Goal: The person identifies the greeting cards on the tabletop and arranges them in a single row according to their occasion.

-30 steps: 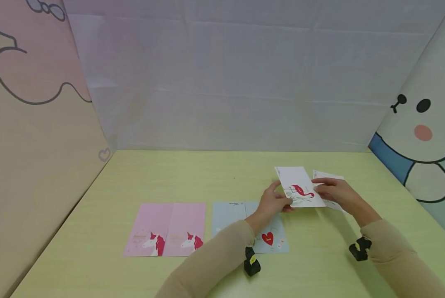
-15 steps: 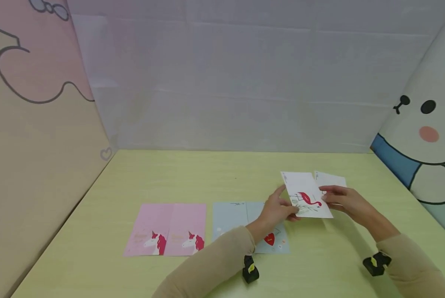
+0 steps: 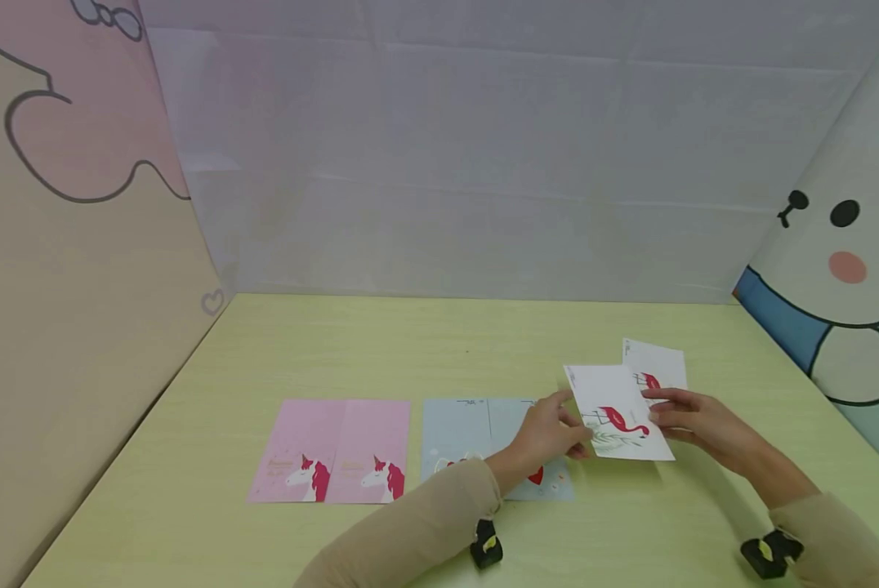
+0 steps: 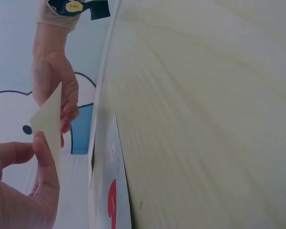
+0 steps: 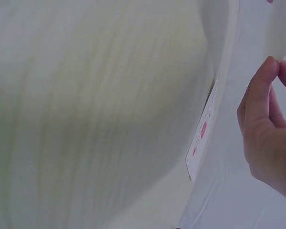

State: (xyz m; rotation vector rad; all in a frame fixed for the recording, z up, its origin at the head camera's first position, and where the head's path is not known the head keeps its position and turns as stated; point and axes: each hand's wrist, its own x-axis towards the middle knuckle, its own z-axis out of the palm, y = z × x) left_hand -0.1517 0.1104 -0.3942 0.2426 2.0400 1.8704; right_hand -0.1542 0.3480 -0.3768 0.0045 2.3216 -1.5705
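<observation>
A white flamingo card (image 3: 603,390) is held above the table between my two hands. My left hand (image 3: 545,430) pinches its left edge, with thumb and fingertips on the paper in the left wrist view. On the opposite edge, my right hand (image 3: 710,426) pinches the same card between thumb and fingers, as the right wrist view also shows. A second flamingo card (image 3: 656,358) lies on the table just behind, partly covered by the held card and the right hand. Left of the hands are two light-blue cards (image 3: 454,429) side by side; my left hand and sleeve cover much of them.
Two pink unicorn cards (image 3: 310,425) lie side by side to the left on the pale wooden table (image 3: 351,343). A white sheet (image 3: 439,163) forms the back wall, with printed panels left and right. Each wrist carries a black camera (image 3: 487,543).
Both hands have brought the held flamingo card nearer, lower and slightly right. More of the second flamingo card, including its bird, now shows behind it. The pink and blue cards stay put.
</observation>
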